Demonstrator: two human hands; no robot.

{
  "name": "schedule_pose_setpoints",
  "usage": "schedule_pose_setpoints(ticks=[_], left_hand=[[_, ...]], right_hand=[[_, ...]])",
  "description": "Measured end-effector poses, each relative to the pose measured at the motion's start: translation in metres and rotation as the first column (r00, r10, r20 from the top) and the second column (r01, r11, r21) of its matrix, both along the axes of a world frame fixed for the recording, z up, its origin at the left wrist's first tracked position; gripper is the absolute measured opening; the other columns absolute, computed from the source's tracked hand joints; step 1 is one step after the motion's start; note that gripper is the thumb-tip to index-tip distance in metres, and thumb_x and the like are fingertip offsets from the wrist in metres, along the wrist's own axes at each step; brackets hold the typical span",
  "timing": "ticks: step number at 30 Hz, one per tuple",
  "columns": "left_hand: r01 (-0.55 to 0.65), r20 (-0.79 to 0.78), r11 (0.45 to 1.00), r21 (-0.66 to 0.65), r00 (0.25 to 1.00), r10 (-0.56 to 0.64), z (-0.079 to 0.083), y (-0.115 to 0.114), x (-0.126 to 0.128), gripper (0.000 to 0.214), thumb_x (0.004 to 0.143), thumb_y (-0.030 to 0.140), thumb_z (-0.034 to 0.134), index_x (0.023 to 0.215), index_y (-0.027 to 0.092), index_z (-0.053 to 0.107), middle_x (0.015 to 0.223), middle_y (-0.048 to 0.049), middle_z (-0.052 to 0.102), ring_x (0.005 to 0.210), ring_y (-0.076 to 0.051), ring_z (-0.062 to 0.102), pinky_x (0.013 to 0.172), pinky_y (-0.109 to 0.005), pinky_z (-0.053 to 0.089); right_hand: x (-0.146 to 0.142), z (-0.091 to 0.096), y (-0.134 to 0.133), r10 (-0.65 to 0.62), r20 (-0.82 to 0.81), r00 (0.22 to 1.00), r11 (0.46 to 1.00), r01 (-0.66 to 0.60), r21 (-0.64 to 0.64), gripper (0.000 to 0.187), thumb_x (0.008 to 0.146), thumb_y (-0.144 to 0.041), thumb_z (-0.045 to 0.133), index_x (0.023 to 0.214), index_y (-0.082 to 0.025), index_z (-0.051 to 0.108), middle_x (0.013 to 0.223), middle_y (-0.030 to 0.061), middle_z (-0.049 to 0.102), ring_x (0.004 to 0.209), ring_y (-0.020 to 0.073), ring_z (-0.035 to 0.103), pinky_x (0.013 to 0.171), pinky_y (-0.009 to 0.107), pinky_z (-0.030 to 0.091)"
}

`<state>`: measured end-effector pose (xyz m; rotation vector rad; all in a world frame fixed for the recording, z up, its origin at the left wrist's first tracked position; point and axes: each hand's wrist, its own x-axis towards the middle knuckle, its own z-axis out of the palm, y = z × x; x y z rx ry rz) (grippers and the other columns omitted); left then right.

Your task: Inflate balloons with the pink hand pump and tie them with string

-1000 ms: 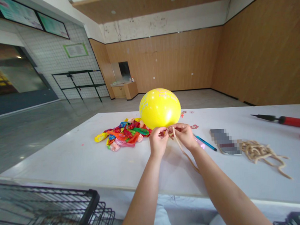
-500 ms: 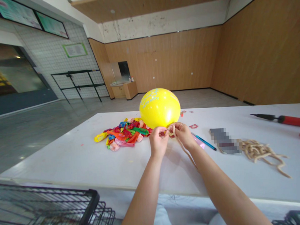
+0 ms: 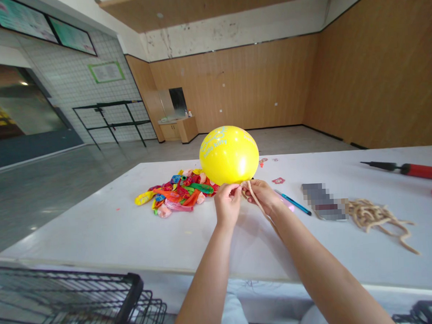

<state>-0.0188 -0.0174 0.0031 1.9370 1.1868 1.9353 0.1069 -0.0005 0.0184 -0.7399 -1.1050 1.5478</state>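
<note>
An inflated yellow balloon (image 3: 229, 154) with pale print floats just above the white table (image 3: 115, 233). My left hand (image 3: 227, 204) pinches its neck from the left. My right hand (image 3: 263, 197) is closed on the neck too, with a beige string (image 3: 258, 202) looped over its fingers and trailing down along my forearm. Both hands meet right under the balloon.
A heap of flat coloured balloons (image 3: 177, 193) lies left of my hands. To the right lie a blue pen (image 3: 293, 203), a blurred flat object (image 3: 322, 202), a pile of beige strings (image 3: 378, 218) and a red hand pump (image 3: 411, 169). A black wire basket (image 3: 75, 302) stands at the lower left.
The balloon has turned a little, so its print now faces left. My right hand has shifted slightly up and in; the string now lies closer to my wrist.
</note>
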Motion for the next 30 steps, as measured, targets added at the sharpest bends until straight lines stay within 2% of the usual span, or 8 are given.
schedule_pose_setpoints(ticks=[4,9,13,17,20,24,30], left_hand=[[-0.007,0.004,1.0,0.02,1.0,0.007,0.0,-0.001,0.0,0.007,0.079,0.023,0.064,0.082,0.019,0.07,0.075,-0.0054,0.066,0.068,-0.016,0.061,0.064,-0.027,0.051],[-0.025,0.043,1.0,0.007,0.999,0.025,0.0,0.0,-0.001,0.006,0.075,0.019,0.065,0.075,0.019,0.07,0.072,-0.0045,0.066,0.066,-0.015,0.061,0.06,-0.026,0.05],[0.077,0.247,0.991,-0.107,0.968,-0.049,-0.001,0.004,0.001,0.009,0.074,0.025,0.067,0.076,0.017,0.07,0.073,-0.0044,0.067,0.064,-0.015,0.063,0.061,-0.027,0.054],[0.226,0.497,0.954,-0.198,0.862,-0.101,0.003,0.004,0.006,0.015,0.069,0.028,0.072,0.074,0.015,0.068,0.069,-0.0031,0.067,0.061,-0.015,0.062,0.059,-0.028,0.056],[0.287,0.592,0.935,-0.209,0.798,-0.113,0.006,0.002,0.009,0.017,0.066,0.028,0.073,0.074,0.014,0.067,0.071,-0.0032,0.067,0.064,-0.015,0.063,0.058,-0.027,0.056],[0.312,0.619,0.928,-0.203,0.775,-0.125,0.007,0.003,0.01,0.022,0.067,0.031,0.072,0.077,0.014,0.062,0.075,-0.0042,0.066,0.068,-0.015,0.064,0.058,-0.027,0.055],[0.345,0.583,0.907,-0.242,0.799,-0.148,0.005,0.004,0.009,0.024,0.073,0.033,0.068,0.081,0.016,0.053,0.076,-0.002,0.061,0.068,-0.015,0.065,0.053,-0.024,0.055]], right_hand=[[-0.001,-0.002,0.0,-0.025,0.026,0.999,1.0,0.025,0.002,0.034,0.051,-0.041,0.082,0.056,-0.017,0.059,0.047,-0.0052,0.048,0.043,0.0042,0.036,0.042,0.019,0.029],[-0.002,-0.003,0.001,-0.023,0.007,1.0,1.0,0.023,-0.006,0.032,0.051,-0.04,0.083,0.059,-0.016,0.062,0.051,-0.0031,0.055,0.045,0.0053,0.043,0.046,0.02,0.036],[-0.003,-0.003,0.0,-0.067,-0.002,0.998,0.998,0.067,0.009,0.032,0.052,-0.04,0.082,0.062,-0.017,0.062,0.056,-0.0019,0.06,0.047,0.0063,0.047,0.047,0.02,0.036],[-0.004,-0.001,-0.002,-0.12,-0.009,0.993,0.993,0.12,0.017,0.035,0.054,-0.044,0.08,0.061,-0.017,0.057,0.054,-0.0027,0.059,0.047,0.0066,0.049,0.047,0.02,0.036],[-0.005,0.0,-0.003,-0.137,0.003,0.991,0.99,0.137,0.017,0.036,0.054,-0.045,0.079,0.061,-0.018,0.056,0.054,-0.0032,0.058,0.047,0.0072,0.05,0.048,0.02,0.037],[-0.006,-0.001,-0.002,-0.179,0.025,0.984,0.982,0.177,0.059,0.035,0.054,-0.043,0.079,0.06,-0.019,0.055,0.055,-0.0037,0.057,0.05,0.0084,0.052,0.053,0.022,0.041],[-0.01,-0.005,0.0,-0.221,0.014,0.975,0.944,0.21,0.253,0.032,0.059,-0.044,0.077,0.064,-0.018,0.06,0.061,-0.0023,0.061,0.057,0.0099,0.052,0.058,0.023,0.042]])
